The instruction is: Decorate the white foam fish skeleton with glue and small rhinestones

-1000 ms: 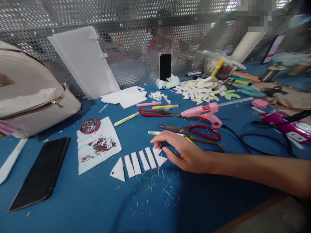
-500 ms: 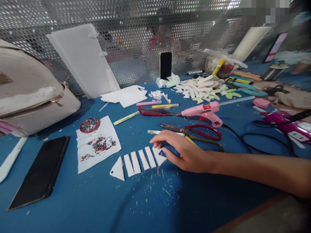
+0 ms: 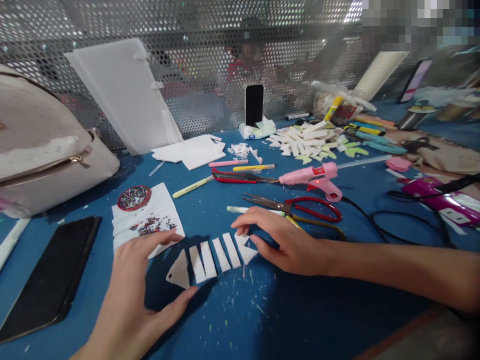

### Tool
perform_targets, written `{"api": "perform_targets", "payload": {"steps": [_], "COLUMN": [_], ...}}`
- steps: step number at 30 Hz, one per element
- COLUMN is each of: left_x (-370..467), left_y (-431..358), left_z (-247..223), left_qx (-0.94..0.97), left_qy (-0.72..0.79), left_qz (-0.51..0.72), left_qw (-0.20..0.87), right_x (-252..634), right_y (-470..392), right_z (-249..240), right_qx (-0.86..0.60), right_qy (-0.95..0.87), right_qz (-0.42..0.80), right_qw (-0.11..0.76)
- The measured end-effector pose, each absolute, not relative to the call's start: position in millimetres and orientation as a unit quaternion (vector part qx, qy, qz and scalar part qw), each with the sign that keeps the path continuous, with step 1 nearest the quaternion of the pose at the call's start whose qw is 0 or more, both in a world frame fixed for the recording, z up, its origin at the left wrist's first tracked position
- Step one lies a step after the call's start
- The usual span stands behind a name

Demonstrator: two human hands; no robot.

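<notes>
Several white foam pieces lie in a fish shape: a pointed head piece (image 3: 179, 270) with a dark eye hole, narrow strips (image 3: 208, 260) side by side, and a notched tail piece (image 3: 247, 253) on the right. My left hand (image 3: 140, 290) is spread around the head piece, thumb below it and fingers above, holding nothing. Over the tail piece is my right hand (image 3: 283, 242), fingers bent and apart, fingertips at its upper edge without a visible grip. A red dish of beads (image 3: 134, 198) and loose beads (image 3: 153, 225) rest on white paper (image 3: 165, 200).
Scissors (image 3: 296, 205), a pink glue gun (image 3: 311, 177) with its cord, red-handled pliers (image 3: 240, 176) and markers lie beyond my hands. A dark phone (image 3: 48, 275) and a bag (image 3: 48, 150) are at the left. Foam scraps (image 3: 311, 140) are piled at the back.
My left hand has come into view from the lower left and reached around the head piece. My right hand stays at the tail piece. The view has shifted slightly.
</notes>
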State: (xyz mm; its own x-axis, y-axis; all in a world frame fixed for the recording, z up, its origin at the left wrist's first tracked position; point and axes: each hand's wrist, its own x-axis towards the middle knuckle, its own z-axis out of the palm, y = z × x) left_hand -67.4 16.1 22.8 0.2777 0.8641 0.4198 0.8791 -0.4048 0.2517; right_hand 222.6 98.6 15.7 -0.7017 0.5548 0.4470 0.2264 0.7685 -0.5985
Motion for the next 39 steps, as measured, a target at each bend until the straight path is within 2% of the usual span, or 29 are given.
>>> {"api": "perform_targets", "payload": {"steps": [4,20,31,39], "left_x": [-61.0,-60.4,-61.4,-55.7], "left_y": [31.7,35.0,34.8,33.4], "left_z": [14.8,11.4,10.8,22.9], "left_qx": [-0.810,-0.818,-0.823,-0.829], "left_qy": [-0.548,-0.540,-0.529,-0.484], "left_qz": [-0.203,-0.174,-0.182,-0.268], "left_qw": [-0.053,-0.092,-0.093,-0.077], "right_x": [223.9,226.1,225.1,225.8], "right_y": [99.5,99.1,99.7,98.2], "right_z": [14.9,14.4,14.4,13.3], "right_qx": [-0.209,-0.202,-0.208,-0.223], "right_qy": [-0.887,-0.882,-0.881,-0.871], "right_qz": [0.265,0.284,0.288,0.306], "right_qw": [0.316,0.318,0.312,0.315]}}
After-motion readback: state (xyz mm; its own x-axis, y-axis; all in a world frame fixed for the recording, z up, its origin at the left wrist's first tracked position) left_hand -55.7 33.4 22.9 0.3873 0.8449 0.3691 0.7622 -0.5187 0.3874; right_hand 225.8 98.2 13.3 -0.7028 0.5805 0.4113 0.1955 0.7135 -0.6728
